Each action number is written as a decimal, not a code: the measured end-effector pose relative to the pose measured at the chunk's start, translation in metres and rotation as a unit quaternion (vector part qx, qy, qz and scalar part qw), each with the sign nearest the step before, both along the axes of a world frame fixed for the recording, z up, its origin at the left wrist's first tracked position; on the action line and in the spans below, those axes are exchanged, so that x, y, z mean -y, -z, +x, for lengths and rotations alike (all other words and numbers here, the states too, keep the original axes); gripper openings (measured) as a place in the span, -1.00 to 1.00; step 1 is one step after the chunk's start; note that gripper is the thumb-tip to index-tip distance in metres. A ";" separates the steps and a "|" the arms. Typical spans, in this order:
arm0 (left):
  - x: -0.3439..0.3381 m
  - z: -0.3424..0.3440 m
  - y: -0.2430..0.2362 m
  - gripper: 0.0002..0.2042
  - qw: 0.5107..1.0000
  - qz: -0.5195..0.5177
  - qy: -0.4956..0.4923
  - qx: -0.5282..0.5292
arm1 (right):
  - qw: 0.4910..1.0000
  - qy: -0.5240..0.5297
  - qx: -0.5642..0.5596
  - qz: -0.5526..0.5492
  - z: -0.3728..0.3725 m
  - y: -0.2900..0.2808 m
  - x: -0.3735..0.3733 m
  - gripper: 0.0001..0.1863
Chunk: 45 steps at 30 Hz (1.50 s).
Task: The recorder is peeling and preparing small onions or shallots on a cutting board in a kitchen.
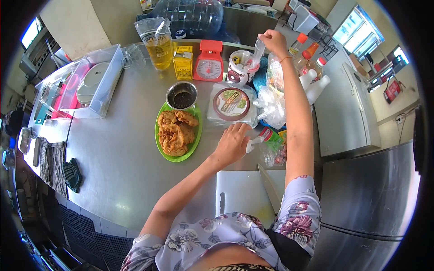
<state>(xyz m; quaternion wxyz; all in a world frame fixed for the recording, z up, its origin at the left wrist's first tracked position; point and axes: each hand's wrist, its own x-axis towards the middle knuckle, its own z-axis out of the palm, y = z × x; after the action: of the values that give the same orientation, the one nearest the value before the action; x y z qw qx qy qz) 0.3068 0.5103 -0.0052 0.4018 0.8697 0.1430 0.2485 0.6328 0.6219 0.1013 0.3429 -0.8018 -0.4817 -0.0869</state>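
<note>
High over the right side of the table, my right hand point(274, 41) pinches a small see-through plastic bag point(259, 49), which hangs above a white bucket point(237, 80) with small packets in it. My left hand point(232, 143) is low over the table, fingers bent down, just in front of a round tub with a brown-rimmed lid point(231, 104). A crumpled white scrap point(254, 142) sticks out beside its thumb; whether it is tissue or plastic I cannot tell. To its left, a green oval plate point(180, 157) bears fried chicken point(173, 133), with a metal bowl of dark sauce point(183, 96) behind it.
A white cutting board point(239, 194) and a knife point(270, 187) lie close to me. At the back stand an oil pouch point(159, 47), a yellow box point(183, 62) and a red kitchen scale point(209, 63). Sauce bottles point(305, 58) and plastic bags point(272, 106) crowd the right.
</note>
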 end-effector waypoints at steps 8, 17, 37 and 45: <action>0.001 0.000 0.000 -0.74 1.000 0.000 0.000 -0.006 | 0.933 -0.149 -0.177 0.277 -0.028 -0.029 0.005 -0.77; 0.005 0.000 0.000 -0.75 1.000 0.001 -0.001 0.001 | 0.936 -0.152 0.035 -0.316 -0.066 0.048 0.030 -0.43; 0.004 -0.011 0.007 -0.76 1.000 0.000 -0.011 -0.002 | 0.991 -0.042 -0.075 -0.106 -0.107 0.078 0.063 -0.70; 0.000 -0.016 0.004 -0.76 1.000 0.001 -0.018 -0.015 | 0.984 0.135 -0.064 0.099 -0.076 0.030 0.022 -0.53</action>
<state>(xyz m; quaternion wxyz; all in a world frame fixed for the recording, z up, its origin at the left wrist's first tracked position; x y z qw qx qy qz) 0.2909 0.5103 -0.0087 0.3943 0.8709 0.1648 0.2425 0.5564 0.6002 0.0710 0.4358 -0.8255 -0.3349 -0.1285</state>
